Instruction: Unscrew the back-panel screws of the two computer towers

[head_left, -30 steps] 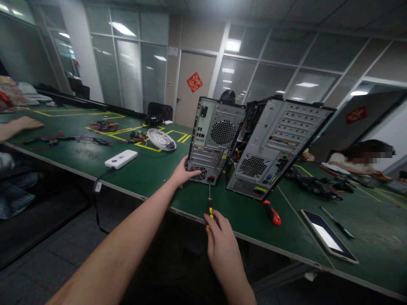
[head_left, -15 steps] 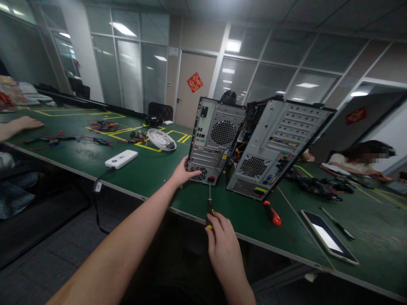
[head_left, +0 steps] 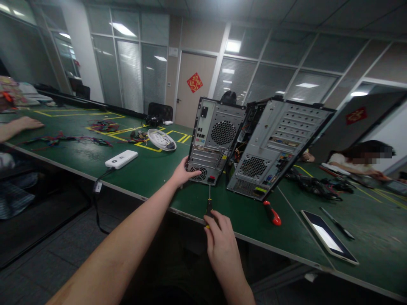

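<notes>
Two computer towers stand side by side on the green table, backs toward me: a smaller tower [head_left: 208, 146] and a larger tower [head_left: 270, 148] on its right. My left hand [head_left: 184, 173] grips the lower left edge of the smaller tower, thumb across its back near the small fan grille. In my right hand [head_left: 219, 233] is a black and yellow screwdriver [head_left: 209, 205], held by the handle, its tip at the tower's bottom edge by the red and black socket. Whether the tip sits in a screw is too small to tell.
A red screwdriver [head_left: 272, 213], a tablet [head_left: 329, 237] and a pen [head_left: 337, 223] lie at the right. A white power bank [head_left: 121, 159], a white round cover [head_left: 162, 140] and wires [head_left: 103, 126] lie left. Black cables [head_left: 318, 186] and a person [head_left: 359, 159] are farther right.
My right hand has shifted slightly up and left along the screwdriver handle, and its fingers have changed position. My left hand and both towers have stayed in place.
</notes>
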The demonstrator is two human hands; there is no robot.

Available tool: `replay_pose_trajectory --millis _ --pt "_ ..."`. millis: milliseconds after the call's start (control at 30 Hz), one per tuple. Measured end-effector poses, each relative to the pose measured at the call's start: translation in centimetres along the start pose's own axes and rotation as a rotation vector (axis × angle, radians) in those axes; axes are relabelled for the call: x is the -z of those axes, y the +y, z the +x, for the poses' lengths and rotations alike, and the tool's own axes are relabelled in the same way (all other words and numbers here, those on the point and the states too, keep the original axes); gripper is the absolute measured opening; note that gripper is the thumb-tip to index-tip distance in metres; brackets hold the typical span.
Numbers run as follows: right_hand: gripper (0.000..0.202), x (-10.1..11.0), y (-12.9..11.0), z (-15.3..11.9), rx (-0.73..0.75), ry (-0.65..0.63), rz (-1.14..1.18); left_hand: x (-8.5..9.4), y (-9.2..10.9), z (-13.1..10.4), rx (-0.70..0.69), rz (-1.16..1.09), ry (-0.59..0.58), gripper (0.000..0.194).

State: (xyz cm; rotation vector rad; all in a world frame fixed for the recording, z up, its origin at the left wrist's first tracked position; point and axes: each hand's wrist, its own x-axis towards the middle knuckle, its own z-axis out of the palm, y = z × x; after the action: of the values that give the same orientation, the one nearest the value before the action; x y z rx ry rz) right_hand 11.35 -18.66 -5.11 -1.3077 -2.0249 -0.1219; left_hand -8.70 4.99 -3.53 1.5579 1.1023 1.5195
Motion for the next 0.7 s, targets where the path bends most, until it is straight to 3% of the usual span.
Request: replay_pose_trajectory --millis 700 --pt "0.037 -0.1 0.69 -0.29 -0.036 0.009 0.007 -0.1 -0.04 0.05 0.002 -0.026 0.003 0.105"
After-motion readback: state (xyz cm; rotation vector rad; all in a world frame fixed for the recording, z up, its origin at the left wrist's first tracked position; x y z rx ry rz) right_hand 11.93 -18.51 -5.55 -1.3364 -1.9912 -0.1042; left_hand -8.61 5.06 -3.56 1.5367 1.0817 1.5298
